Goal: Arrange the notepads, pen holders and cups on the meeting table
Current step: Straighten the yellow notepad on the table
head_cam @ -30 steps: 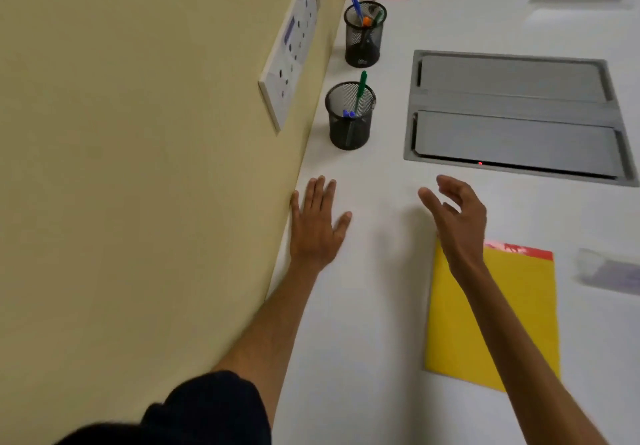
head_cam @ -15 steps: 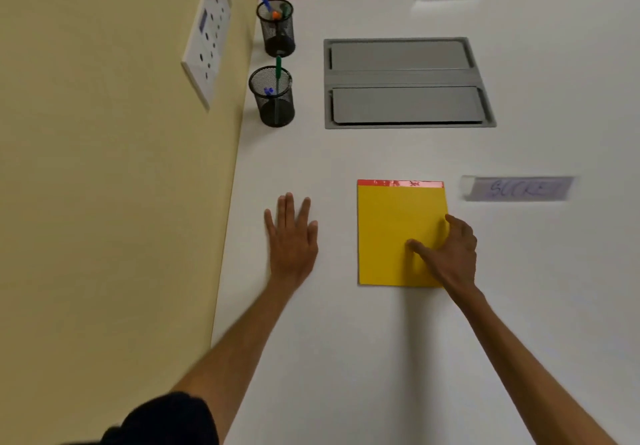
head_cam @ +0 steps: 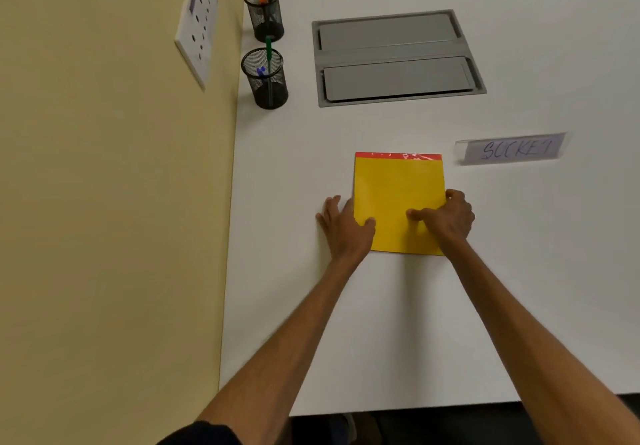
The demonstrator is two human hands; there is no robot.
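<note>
Yellow notepad lies flat at frame centre on the white table. My left hand rests spread at its left edge, thumb on the cover; my right hand presses curled fingers on the lower right corner. Judged light, thin, flexible, slippery on laminate: I hold both side edges and slide.

Left hand has joined onto notepad
</note>
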